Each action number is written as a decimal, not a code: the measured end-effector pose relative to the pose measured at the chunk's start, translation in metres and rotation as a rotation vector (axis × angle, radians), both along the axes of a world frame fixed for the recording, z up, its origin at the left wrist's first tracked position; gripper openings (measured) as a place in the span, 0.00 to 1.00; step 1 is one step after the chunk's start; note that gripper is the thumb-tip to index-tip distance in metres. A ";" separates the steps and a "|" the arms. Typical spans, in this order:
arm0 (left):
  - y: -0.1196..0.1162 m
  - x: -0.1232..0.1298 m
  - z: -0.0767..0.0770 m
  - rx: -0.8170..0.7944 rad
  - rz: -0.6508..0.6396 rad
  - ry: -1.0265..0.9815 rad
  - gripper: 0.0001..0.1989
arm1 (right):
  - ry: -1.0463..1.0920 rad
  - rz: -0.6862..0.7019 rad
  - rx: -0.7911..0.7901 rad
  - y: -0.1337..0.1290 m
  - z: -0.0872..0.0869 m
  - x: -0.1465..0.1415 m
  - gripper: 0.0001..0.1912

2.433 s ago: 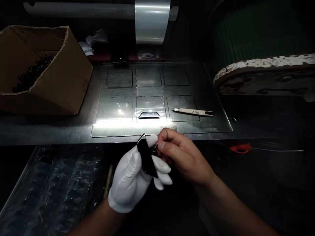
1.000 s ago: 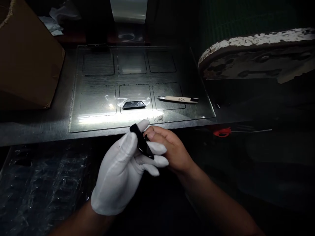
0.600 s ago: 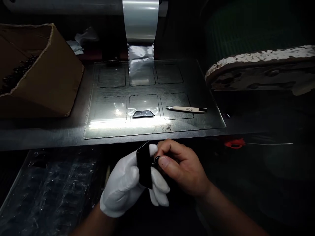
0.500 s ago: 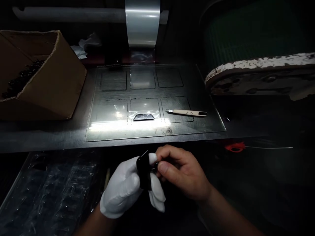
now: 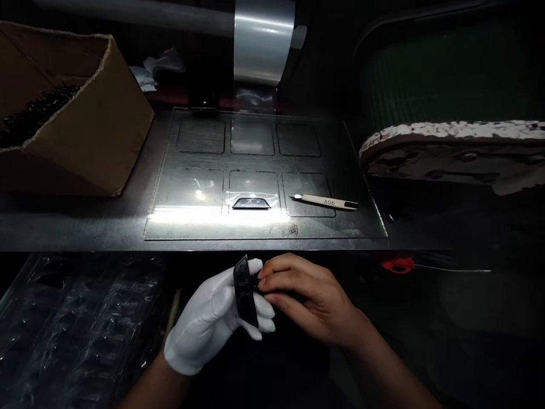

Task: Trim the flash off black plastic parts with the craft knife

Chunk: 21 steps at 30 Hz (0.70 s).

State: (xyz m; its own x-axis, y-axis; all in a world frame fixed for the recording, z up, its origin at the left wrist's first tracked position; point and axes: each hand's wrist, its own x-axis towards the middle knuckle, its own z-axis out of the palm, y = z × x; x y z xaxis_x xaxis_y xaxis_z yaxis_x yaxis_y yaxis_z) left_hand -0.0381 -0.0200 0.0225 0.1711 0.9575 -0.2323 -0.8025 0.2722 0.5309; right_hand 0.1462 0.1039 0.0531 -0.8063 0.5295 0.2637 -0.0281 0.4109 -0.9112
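My left hand (image 5: 208, 315), in a white glove, grips a thin black trapezoid piece (image 5: 244, 292) with a glossy face, held steeply on end below the table's front edge. My bare right hand (image 5: 306, 298) is closed at the far side of that piece, thumb and fingers brought together. What lies between its fingertips is hidden. On the glass plate (image 5: 204, 227) behind my hands rests a similar black trapezoid piece (image 5: 251, 203) with clear film around it. A craft knife (image 5: 326, 201) marked A06 lies to its right, blade pointing left.
At left stands a cardboard box (image 5: 97, 119) holding many small black parts (image 5: 40, 113). A roll of clear film (image 5: 264, 42) hangs behind the plate. Clear plastic trays (image 5: 80, 318) lie lower left. A green machine (image 5: 451, 79) stands at right, above a red-handled tool (image 5: 399, 264).
The black piece in my left hand has turned, showing more of its trapezoid face. My right hand's fingers have shifted slightly left against its far side. The whole view has shifted a little.
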 end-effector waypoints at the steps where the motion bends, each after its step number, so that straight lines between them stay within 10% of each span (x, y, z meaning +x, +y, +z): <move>1: 0.000 0.001 -0.001 0.001 -0.004 0.001 0.23 | -0.026 0.026 0.016 0.000 0.000 0.001 0.17; 11: 0.001 0.006 0.000 -0.039 0.013 0.029 0.23 | -0.283 -0.005 -0.625 -0.001 0.002 -0.010 0.11; 18: 0.008 -0.007 0.009 -0.247 0.191 0.780 0.19 | -0.169 -0.227 0.338 -0.016 -0.008 -0.026 0.05; 21: 0.010 -0.010 0.004 -0.261 0.244 0.663 0.21 | -0.176 -0.250 0.309 -0.019 -0.011 -0.035 0.04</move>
